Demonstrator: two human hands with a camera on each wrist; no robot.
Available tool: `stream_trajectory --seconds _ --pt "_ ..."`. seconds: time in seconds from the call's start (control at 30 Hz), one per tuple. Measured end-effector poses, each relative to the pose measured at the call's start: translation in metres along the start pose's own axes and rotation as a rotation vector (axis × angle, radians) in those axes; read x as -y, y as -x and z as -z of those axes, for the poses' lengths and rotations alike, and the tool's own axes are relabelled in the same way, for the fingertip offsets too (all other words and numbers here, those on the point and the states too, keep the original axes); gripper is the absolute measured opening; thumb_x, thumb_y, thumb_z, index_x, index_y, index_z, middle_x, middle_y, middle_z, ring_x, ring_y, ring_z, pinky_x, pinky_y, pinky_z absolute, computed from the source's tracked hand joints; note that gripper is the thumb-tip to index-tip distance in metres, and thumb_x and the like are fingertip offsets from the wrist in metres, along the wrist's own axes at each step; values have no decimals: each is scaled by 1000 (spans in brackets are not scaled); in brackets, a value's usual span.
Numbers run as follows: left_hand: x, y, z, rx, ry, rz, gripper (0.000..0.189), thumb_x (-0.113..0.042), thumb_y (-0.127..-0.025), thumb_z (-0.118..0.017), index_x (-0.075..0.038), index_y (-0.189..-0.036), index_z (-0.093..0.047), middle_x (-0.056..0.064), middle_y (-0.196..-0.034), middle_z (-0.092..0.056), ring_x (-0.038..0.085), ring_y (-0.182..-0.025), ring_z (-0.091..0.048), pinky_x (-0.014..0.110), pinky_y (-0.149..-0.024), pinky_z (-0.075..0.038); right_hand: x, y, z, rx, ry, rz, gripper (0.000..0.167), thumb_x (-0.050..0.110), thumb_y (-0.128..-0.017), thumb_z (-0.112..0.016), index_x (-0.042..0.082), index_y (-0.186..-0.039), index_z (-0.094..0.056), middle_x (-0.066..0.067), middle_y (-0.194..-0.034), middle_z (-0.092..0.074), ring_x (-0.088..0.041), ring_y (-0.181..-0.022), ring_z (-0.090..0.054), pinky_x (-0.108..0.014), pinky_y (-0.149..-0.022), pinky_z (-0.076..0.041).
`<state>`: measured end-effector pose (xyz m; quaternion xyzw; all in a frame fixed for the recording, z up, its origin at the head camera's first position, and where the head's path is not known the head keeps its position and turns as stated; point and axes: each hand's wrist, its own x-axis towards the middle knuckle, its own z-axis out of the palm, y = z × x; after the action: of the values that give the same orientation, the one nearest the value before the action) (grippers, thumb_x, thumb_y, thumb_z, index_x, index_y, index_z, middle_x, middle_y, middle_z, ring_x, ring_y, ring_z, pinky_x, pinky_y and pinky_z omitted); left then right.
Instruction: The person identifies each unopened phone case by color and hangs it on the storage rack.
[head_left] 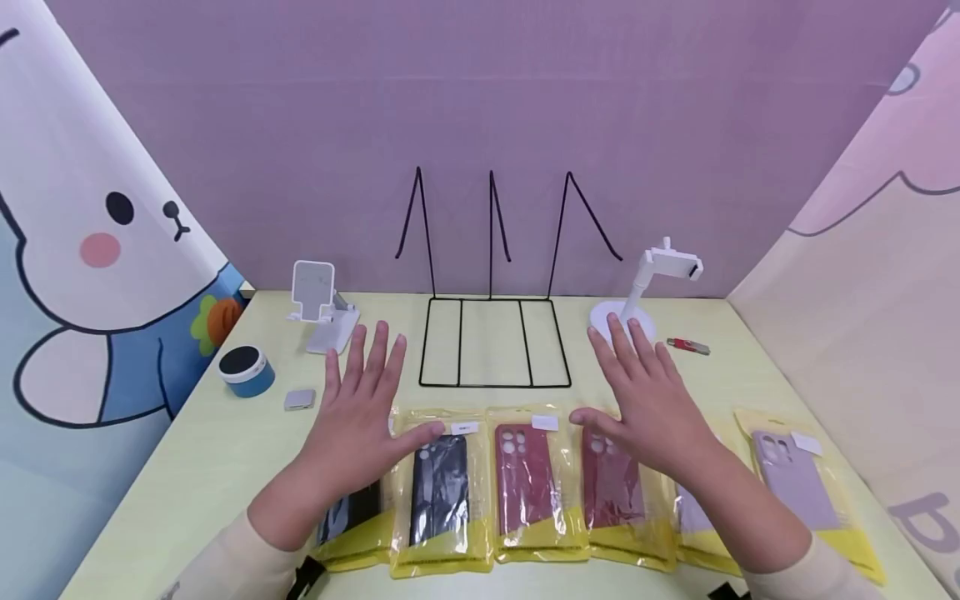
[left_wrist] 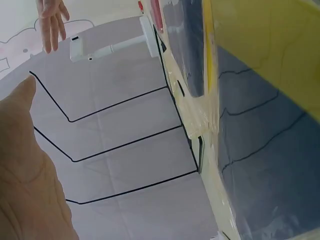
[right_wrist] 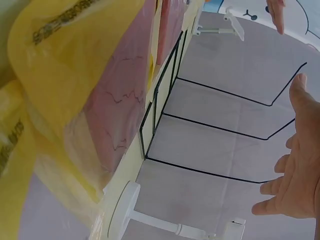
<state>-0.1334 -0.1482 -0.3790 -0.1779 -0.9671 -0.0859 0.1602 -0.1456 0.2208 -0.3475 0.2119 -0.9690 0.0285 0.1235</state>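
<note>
Both hands are spread palm-down over a row of phone cases in clear-and-yellow bags, holding nothing. My left hand (head_left: 358, 433) is over the left end, with its thumb beside the dark blue phone case (head_left: 448, 492). It partly covers a black phone case (head_left: 356, 510). Over the right part of the row is my right hand (head_left: 656, 408), its fingers pointing at a white round-based phone holder (head_left: 636, 287). Beneath it lie a maroon phone case (head_left: 611, 496) and a lavender one (head_left: 692, 510), partly hidden. A red phone case (head_left: 525, 483) lies between the hands; another lavender phone case (head_left: 798, 483) is far right.
Behind the row stands a black wire rack (head_left: 495, 387) with three upright hooks. To the left are a white folding phone stand (head_left: 313, 287), a blue-and-white round container (head_left: 253, 382) with a black top, and a small silver square (head_left: 300, 400). A red USB stick (head_left: 686, 345) lies at right.
</note>
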Motion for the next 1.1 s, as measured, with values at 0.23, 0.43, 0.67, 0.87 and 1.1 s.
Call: stream_trajectory --seconds 0.23,0.43,0.67,0.87,1.1 --pt "12 -16 4 45 44 14 111 -79 -84 -48 -20 -158 10 0 -163 24 32 -151 18 60 -121 4 1 -8 1 53 -116 29 102 71 -86 -53 23 -159 0 -5 -166 -2 -35 -152 -11 -61 -118 -21" --pt "32 -48 1 181 139 7 107 -80 -85 -43 -22 -157 12 -4 -162 25 26 -151 19 58 -122 -2 4 -23 -9 205 -271 -9 94 73 -84 -55 28 -158 -17 -11 -155 -40 -36 -139 -41 -59 -108 -40" --pt "56 -82 -23 397 210 -90 103 -73 -88 -50 -17 -159 -1 1 -166 12 28 -153 7 54 -123 -13 9 -44 -38 392 -335 22 74 60 -88 -62 17 -147 -47 -8 -142 -56 -31 -134 -49 -52 -109 -42" --pt "74 -101 -50 563 219 -89 97 -57 -92 -58 -11 -159 -5 6 -166 5 29 -153 0 51 -122 -18 17 -56 -61 488 -306 85 59 49 -89 -67 14 -136 -59 -7 -135 -61 -30 -130 -52 -49 -108 -44" --pt "76 -118 -71 712 178 -72 92 -52 -95 -58 -10 -159 -6 11 -166 1 31 -152 -6 50 -122 -19 23 -63 -75 488 -239 157 47 41 -88 -71 12 -124 -66 -4 -114 -66 -24 -107 -59 -42 -93 -52"
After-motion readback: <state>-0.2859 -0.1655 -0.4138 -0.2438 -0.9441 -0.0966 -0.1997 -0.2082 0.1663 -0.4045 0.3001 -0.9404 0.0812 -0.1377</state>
